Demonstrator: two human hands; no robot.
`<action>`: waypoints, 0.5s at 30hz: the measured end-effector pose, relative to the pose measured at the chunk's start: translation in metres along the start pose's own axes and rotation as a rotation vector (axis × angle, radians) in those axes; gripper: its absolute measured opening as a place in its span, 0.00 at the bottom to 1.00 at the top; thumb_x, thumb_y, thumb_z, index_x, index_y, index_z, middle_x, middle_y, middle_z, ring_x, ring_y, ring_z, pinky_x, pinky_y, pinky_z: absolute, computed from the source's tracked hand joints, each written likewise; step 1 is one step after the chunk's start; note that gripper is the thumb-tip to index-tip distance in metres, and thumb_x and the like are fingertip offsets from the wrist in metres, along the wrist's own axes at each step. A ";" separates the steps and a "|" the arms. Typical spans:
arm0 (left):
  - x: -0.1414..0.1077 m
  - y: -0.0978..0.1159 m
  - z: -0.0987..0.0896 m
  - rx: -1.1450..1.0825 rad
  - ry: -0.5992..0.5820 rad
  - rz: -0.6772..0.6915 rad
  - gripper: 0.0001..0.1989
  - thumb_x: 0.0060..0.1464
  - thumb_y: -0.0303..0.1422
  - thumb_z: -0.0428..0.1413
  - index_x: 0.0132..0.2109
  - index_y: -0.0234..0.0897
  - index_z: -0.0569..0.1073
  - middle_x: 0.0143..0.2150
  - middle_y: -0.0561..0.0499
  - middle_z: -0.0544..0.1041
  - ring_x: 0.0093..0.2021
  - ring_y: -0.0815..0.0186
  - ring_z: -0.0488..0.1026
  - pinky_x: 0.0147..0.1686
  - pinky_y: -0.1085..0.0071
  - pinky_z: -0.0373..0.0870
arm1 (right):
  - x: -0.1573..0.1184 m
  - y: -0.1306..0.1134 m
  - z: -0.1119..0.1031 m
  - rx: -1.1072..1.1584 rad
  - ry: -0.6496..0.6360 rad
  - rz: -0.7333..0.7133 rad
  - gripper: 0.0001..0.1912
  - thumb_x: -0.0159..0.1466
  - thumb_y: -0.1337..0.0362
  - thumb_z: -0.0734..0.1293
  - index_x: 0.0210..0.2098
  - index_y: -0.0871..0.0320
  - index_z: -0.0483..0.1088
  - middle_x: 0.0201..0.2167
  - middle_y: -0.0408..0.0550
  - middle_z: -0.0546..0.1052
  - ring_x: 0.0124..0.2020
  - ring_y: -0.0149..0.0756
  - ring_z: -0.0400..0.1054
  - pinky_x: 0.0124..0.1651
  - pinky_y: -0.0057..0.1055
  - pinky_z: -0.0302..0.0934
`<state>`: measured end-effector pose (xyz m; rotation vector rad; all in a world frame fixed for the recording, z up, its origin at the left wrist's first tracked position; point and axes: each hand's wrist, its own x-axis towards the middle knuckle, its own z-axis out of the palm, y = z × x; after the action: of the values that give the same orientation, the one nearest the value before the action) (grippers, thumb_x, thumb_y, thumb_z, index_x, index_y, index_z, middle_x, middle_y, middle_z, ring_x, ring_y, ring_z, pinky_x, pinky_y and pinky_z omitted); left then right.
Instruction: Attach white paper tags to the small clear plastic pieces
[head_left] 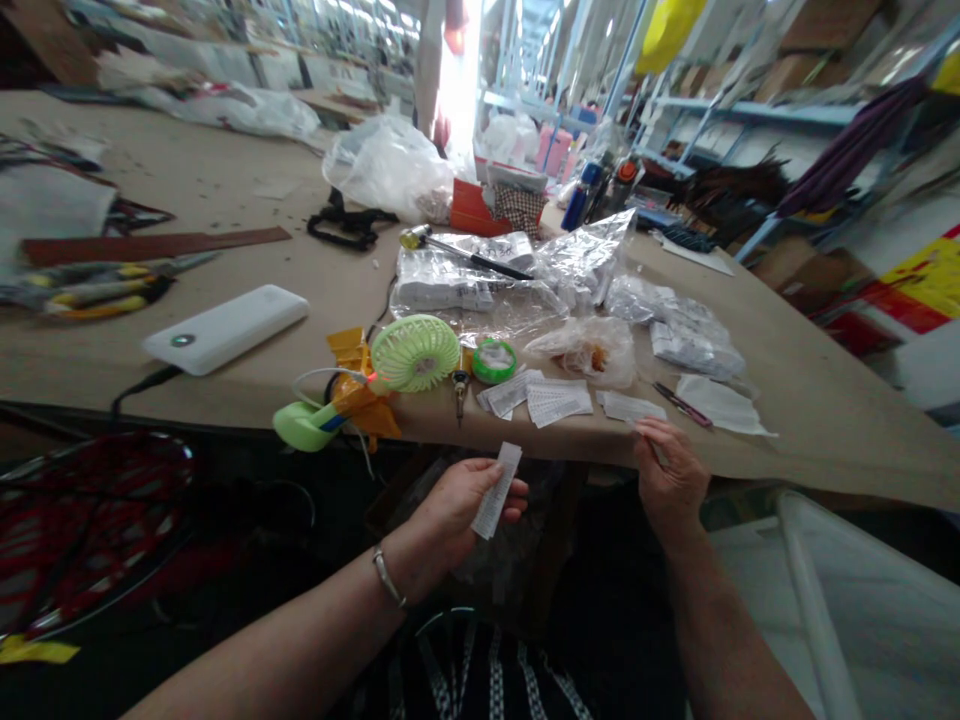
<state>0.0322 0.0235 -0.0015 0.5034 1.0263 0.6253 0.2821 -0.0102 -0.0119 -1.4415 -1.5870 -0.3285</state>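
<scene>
My left hand is in front of the table edge, its thumb pressing a thin stack of narrow printed paper labels against the fingers. My right hand is at the table edge with bent fingers; the fingertips meet the near edge of a single paper label lying on the table. To the left of that label lie two small spreads of similar printed labels, one in the middle and one partly beneath it. A pen and a white paper slip lie to the right.
A green fan, a screwdriver-like tool and a green tape roll line the front edge. Behind are clear plastic packs and a small plastic bag. A white power bank and pliers lie left.
</scene>
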 end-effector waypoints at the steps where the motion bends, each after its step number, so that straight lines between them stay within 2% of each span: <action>1: 0.000 -0.001 0.001 0.000 0.002 -0.003 0.05 0.54 0.27 0.52 0.36 0.27 0.71 0.27 0.43 0.76 0.23 0.67 0.73 0.24 0.72 0.71 | 0.001 -0.015 0.003 0.056 0.024 -0.045 0.08 0.60 0.69 0.64 0.38 0.56 0.71 0.37 0.48 0.75 0.46 0.40 0.68 0.51 0.43 0.61; 3: 0.000 -0.002 0.003 -0.017 -0.019 -0.001 0.06 0.53 0.27 0.53 0.35 0.27 0.71 0.27 0.43 0.76 0.21 0.68 0.72 0.22 0.72 0.70 | -0.001 -0.048 0.012 0.198 -0.050 -0.145 0.11 0.59 0.72 0.64 0.40 0.54 0.71 0.39 0.48 0.74 0.48 0.41 0.67 0.50 0.43 0.62; 4: 0.000 -0.002 0.003 -0.042 -0.051 0.011 0.06 0.52 0.27 0.54 0.34 0.26 0.72 0.26 0.44 0.76 0.20 0.69 0.71 0.21 0.73 0.69 | -0.004 -0.063 0.018 0.258 -0.129 -0.220 0.11 0.59 0.72 0.64 0.40 0.53 0.71 0.40 0.47 0.74 0.49 0.41 0.66 0.50 0.43 0.63; 5: 0.001 -0.003 0.003 -0.072 -0.090 0.027 0.05 0.50 0.27 0.56 0.33 0.26 0.72 0.25 0.45 0.75 0.19 0.70 0.70 0.20 0.75 0.67 | -0.007 -0.077 0.025 0.292 -0.218 -0.290 0.11 0.59 0.72 0.65 0.40 0.53 0.71 0.40 0.47 0.75 0.50 0.41 0.65 0.50 0.43 0.62; 7: 0.002 -0.005 0.001 -0.140 -0.154 0.064 0.06 0.44 0.26 0.60 0.30 0.26 0.73 0.23 0.47 0.74 0.18 0.72 0.68 0.18 0.77 0.63 | -0.016 -0.097 0.039 0.321 -0.301 -0.378 0.10 0.60 0.71 0.64 0.39 0.52 0.71 0.39 0.47 0.75 0.49 0.41 0.65 0.50 0.42 0.62; 10: 0.003 -0.007 -0.004 -0.209 -0.156 0.096 0.07 0.36 0.24 0.62 0.26 0.26 0.73 0.22 0.48 0.73 0.19 0.74 0.67 0.18 0.80 0.60 | -0.029 -0.109 0.055 0.308 -0.360 -0.406 0.08 0.60 0.71 0.64 0.38 0.55 0.72 0.37 0.48 0.75 0.47 0.39 0.65 0.51 0.41 0.61; 15: 0.002 -0.010 -0.009 -0.236 -0.114 0.127 0.06 0.37 0.26 0.62 0.25 0.26 0.73 0.24 0.48 0.73 0.21 0.73 0.67 0.18 0.80 0.59 | -0.036 -0.106 0.060 0.318 -0.419 -0.421 0.08 0.60 0.71 0.64 0.37 0.56 0.72 0.36 0.47 0.75 0.48 0.38 0.65 0.53 0.41 0.59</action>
<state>0.0271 0.0190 -0.0131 0.3939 0.8050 0.8103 0.1569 -0.0188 -0.0310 -0.9625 -2.1755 -0.0025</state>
